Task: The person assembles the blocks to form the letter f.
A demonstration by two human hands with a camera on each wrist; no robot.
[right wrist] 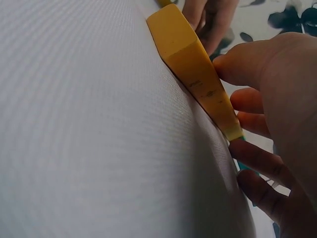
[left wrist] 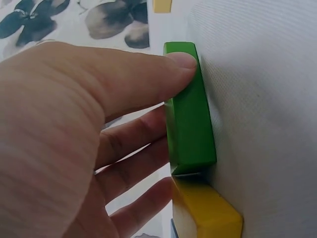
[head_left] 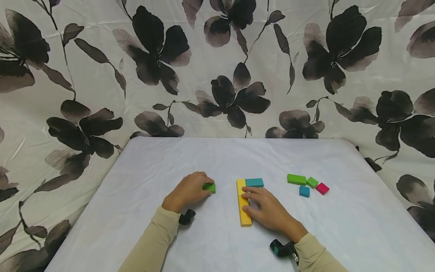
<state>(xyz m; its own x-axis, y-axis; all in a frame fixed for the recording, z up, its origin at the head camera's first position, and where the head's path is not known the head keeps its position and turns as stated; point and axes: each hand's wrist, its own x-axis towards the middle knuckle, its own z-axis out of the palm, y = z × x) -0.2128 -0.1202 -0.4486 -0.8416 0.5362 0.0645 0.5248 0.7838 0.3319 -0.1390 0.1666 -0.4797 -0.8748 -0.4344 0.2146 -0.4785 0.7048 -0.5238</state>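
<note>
Between the thumb and fingers of my left hand (head_left: 191,190) is a green block (head_left: 209,188), pinched close to the cloth. In the left wrist view the thumb lies across that green block (left wrist: 190,124), and a yellow block (left wrist: 210,210) sits at its end; the hand hides this second block from the head view. My right hand (head_left: 268,207) rests its thumb and fingertips on a long yellow block (head_left: 245,219). A teal block (head_left: 255,183) lies against the long block's far right side. The right wrist view shows the thumb on the long yellow block (right wrist: 183,49), with the other fingers spread along it.
Off to the right lies a loose group: a long green block (head_left: 296,179), a small green block (head_left: 312,182), a blue block (head_left: 304,191) and a red block (head_left: 322,188). White cloth (head_left: 217,249) covers the table. A floral curtain (head_left: 224,45) hangs behind it.
</note>
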